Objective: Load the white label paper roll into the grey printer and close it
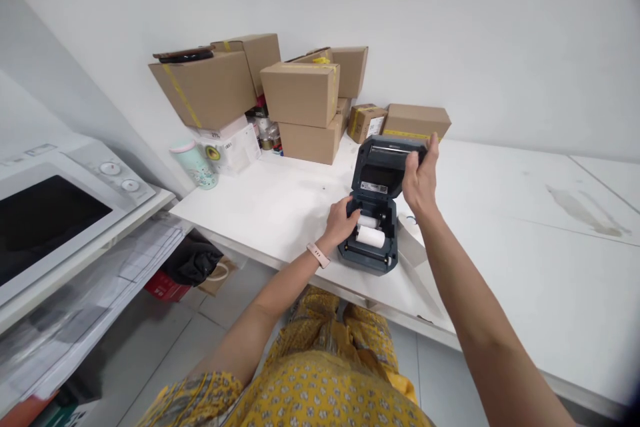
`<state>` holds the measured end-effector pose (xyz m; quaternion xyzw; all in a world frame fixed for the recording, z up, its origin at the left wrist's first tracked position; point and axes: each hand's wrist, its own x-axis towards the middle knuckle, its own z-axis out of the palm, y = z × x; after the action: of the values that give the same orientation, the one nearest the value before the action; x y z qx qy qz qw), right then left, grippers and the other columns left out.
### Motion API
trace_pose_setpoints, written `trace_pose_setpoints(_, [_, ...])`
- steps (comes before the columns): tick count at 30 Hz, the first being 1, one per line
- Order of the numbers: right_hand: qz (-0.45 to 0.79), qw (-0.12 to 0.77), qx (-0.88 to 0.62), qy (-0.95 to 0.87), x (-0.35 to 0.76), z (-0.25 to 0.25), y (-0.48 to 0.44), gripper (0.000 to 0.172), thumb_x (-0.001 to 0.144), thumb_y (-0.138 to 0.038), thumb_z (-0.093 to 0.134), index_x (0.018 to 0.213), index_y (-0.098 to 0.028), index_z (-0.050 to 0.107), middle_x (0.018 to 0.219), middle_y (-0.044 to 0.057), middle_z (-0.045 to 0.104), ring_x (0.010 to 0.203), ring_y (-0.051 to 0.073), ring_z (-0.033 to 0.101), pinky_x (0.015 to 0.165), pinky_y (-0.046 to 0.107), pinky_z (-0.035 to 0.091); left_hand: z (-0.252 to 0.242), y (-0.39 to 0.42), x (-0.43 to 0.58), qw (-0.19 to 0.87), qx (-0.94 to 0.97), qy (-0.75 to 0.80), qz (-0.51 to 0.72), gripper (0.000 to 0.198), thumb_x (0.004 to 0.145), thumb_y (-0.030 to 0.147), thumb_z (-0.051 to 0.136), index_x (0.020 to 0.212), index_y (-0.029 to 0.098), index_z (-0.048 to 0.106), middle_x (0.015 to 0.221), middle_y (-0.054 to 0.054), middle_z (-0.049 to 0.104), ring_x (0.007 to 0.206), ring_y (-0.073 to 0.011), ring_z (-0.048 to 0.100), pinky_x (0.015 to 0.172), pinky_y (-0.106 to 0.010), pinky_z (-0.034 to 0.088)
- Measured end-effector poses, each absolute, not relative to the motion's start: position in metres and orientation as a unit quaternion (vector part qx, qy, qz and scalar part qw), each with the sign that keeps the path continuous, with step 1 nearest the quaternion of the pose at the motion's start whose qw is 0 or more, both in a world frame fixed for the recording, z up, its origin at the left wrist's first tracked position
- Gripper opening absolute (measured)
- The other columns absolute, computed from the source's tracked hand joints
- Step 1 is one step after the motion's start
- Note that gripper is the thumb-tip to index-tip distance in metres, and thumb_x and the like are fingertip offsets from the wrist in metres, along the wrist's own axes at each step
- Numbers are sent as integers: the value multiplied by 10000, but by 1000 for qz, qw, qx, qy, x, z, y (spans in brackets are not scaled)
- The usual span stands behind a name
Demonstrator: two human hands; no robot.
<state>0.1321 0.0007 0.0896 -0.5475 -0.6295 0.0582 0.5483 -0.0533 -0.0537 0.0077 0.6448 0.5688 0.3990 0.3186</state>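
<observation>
A dark grey label printer (369, 263) sits on the white table near its front edge with its lid (374, 173) raised. Two white paper rolls show inside; the nearer roll (371, 236) lies across the middle of the base. My left hand (341, 221) grips the left rim of the base near the hinge, thumb over the edge. My right hand (421, 177) is closed round the right side of the lid, thumb on its inner face and fingers behind. Beside the printer's right side lies a strip of pale backing paper (417, 267), partly behind my right forearm.
Cardboard boxes (300, 95) are stacked along the wall, with a mint green tumbler (196, 165) at the table's left end. A white microwave (120, 177) stands on a shelf at left. The white table (525, 267) extends right.
</observation>
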Motion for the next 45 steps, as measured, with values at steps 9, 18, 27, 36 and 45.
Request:
trace_pose_setpoints(9, [-79,532,-545,-644,127,94,8,618,963,-401,455,1485,-104,311,1554,220,332,1453,311,293,1160,557,283,3,-63,-56,318,653,609,318,667,862,277,549,1489,176,346,1484,-154,500,1357,-320,482,1109,-466,375])
trace_pose_setpoints(18, [43,345,-517,-782,134,67,-32,266,891,-277,466,967,-209,712,995,82,743,954,253,662,856,380,497,8,-63,-55,317,649,625,297,722,839,286,548,1510,185,301,1447,-151,540,1304,-332,533,1072,-458,396])
trace_pose_setpoints(27, [181,412,-453,-770,138,105,8,357,913,-369,524,1198,-196,651,950,66,761,894,211,720,862,370,552,7,-64,-56,313,648,624,306,682,841,297,564,1481,198,354,1439,-129,555,1291,-317,546,1052,-433,417])
trace_pose_setpoints(36, [96,422,-484,-760,141,100,35,373,885,-337,538,1187,-161,666,1145,118,724,1040,245,678,928,402,528,4,-63,-56,300,654,620,312,626,849,291,554,1454,242,399,1367,-89,619,1217,-315,595,1009,-436,448])
trace_pose_setpoints(45, [73,-123,-476,-868,102,59,-3,224,823,-196,584,942,-177,773,984,130,778,957,286,719,892,370,489,1,-61,-56,295,652,628,306,606,851,287,555,1442,264,421,1321,-71,648,1184,-311,610,997,-426,450])
